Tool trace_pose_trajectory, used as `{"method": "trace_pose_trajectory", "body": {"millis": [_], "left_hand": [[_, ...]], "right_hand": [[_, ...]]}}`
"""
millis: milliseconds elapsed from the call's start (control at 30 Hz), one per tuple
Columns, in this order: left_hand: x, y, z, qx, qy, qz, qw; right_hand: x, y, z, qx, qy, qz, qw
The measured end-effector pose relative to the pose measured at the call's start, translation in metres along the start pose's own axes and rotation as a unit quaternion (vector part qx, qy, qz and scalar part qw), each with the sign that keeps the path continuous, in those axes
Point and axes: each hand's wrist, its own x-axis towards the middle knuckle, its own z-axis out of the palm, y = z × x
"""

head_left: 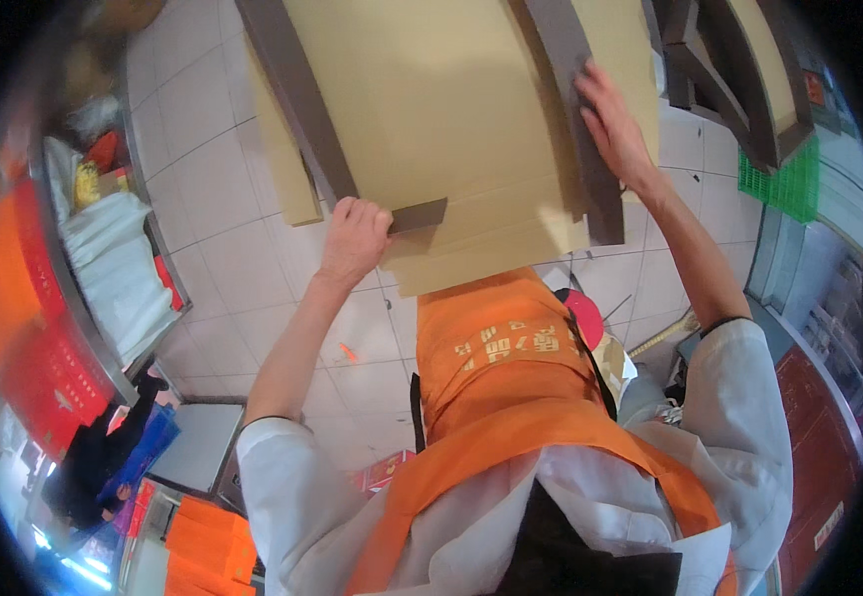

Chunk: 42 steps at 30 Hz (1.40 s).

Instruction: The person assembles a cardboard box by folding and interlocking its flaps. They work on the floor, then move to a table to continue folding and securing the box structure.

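A large cardboard piece [431,89], tan inside with dark brown raised sides, spreads out in front of me. My left hand [356,236] is closed on its near left corner, where a short brown flap [419,215] turns inward. On the right, my right hand [614,127] lies against the long brown side [580,109], its fingers stretched over it; the thumb is mostly hidden. A tan flap [491,248] reaches from the near edge toward my orange apron [511,348].
Another brown-sided cardboard piece [739,70] stands at the far right, above a green plastic crate [784,184]. To the left are a white sack [114,268] and red and orange packaging [24,308]. A red round object [582,316] is low near my apron, over the tiled floor [223,258].
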Motion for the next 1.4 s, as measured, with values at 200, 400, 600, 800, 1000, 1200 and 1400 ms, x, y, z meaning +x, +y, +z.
{"method": "trace_pose_trajectory", "body": {"millis": [200,400,600,800,1000,1200,1400], "left_hand": [[0.001,-0.002,-0.001,0.036,-0.075,-0.001,0.997],[0.007,-0.003,-0.012,0.023,-0.092,0.010,0.995],[0.044,0.003,-0.003,0.063,-0.074,-0.023,0.995],[0.098,0.036,0.005,-0.029,-0.114,0.059,0.991],[0.134,0.061,0.013,-0.049,-0.160,0.096,0.981],[0.147,0.066,0.027,-0.054,-0.185,0.039,0.981],[0.150,0.066,0.030,-0.068,-0.185,0.041,0.979]], "right_hand": [[-0.071,-0.002,-0.036,-0.112,-0.255,-0.106,0.954],[-0.053,-0.017,-0.035,-0.174,-0.213,-0.127,0.953],[-0.015,-0.024,-0.012,-0.262,-0.103,-0.147,0.948],[0.005,-0.013,-0.003,-0.196,-0.121,-0.274,0.934],[0.007,-0.015,-0.004,-0.161,-0.170,-0.277,0.932],[0.017,-0.024,-0.002,-0.184,-0.182,-0.243,0.935],[-0.044,-0.032,-0.003,-0.008,0.107,-0.032,0.994]]}}
